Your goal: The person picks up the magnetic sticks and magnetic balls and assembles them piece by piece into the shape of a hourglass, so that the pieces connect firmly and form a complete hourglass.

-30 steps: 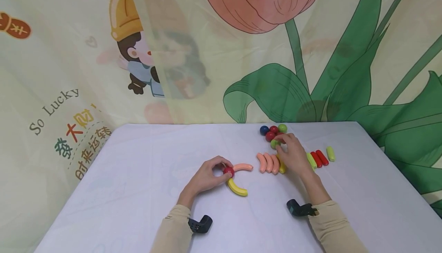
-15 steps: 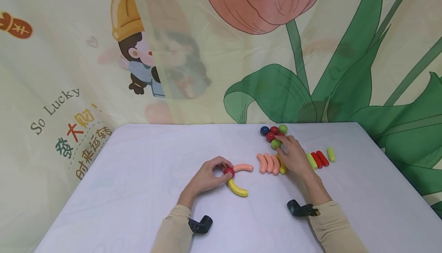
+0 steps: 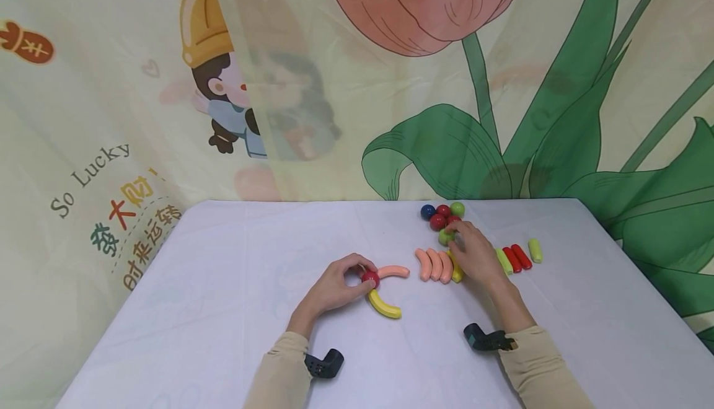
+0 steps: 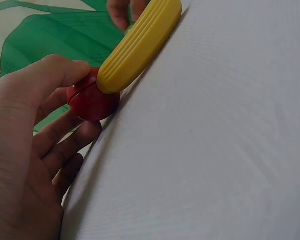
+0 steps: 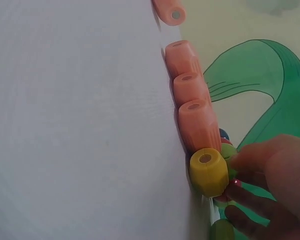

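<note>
Probably picking out green ball (image 3: 444,237) with right hand (image 3: 477,254), can't tell if gripped; pinching red ball (image 4: 96,104) with left hand (image 3: 334,282). Needs firm pinch next.

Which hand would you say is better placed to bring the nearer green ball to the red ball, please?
Probably the right hand: its fingers are at that green ball, while the left hand is busy holding the red ball beside the yellow piece.
</note>
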Available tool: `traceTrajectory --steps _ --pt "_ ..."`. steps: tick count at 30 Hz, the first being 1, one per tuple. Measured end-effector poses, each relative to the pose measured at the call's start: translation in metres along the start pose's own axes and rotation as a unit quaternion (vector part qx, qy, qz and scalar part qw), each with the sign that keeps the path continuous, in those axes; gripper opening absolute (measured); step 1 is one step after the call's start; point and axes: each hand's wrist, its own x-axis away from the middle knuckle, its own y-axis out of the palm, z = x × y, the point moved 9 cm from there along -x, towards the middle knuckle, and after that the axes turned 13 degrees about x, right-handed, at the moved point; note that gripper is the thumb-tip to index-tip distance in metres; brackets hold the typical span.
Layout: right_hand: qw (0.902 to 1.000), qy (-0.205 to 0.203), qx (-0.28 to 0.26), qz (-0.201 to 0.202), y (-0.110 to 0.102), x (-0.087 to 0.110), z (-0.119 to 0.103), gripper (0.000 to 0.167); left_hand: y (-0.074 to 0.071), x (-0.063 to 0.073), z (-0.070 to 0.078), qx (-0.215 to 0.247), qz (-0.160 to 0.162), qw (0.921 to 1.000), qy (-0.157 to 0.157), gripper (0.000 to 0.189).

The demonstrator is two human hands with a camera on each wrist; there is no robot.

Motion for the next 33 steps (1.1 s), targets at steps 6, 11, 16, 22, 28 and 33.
traceTrajectory --steps 6,11,16,22,28,33 --pt "0.9998 0.0 0.015 0.012 -0.0016 0.0014 0.0004 0.028 0.0 -0.0001 -0.0016 -0.005 0.003 0.9999 -0.01 0.017" --pt "0.9991 -0.008 0.032 0.026 -0.0023 0.0018 -0.0003 0.041 0.0005 -0.0003 -0.0024 -0.004 0.001 0.9999 -0.011 0.016" --pt "0.9991 -0.017 0.03 0.025 -0.0018 0.0028 -0.0036 0.035 0.0004 -0.001 -0.0009 0.003 0.001 1.0 -0.001 0.015" --pt "0.9997 -0.004 0.02 0.011 0.0008 0.0028 -0.0016 0.034 0.0003 -0.0012 0.0013 0.009 -0.001 0.9999 0.014 0.016" --pt "0.9998 -0.005 0.013 0.011 0.0017 0.0022 -0.0016 0.036 0.0002 -0.0008 0.0007 0.003 -0.003 1.0 0.006 0.02" --pt "0.9992 -0.018 0.032 0.016 0.0011 0.0029 -0.0027 0.037 0.0008 -0.0009 -0.0005 0.001 -0.003 1.0 -0.003 0.022"
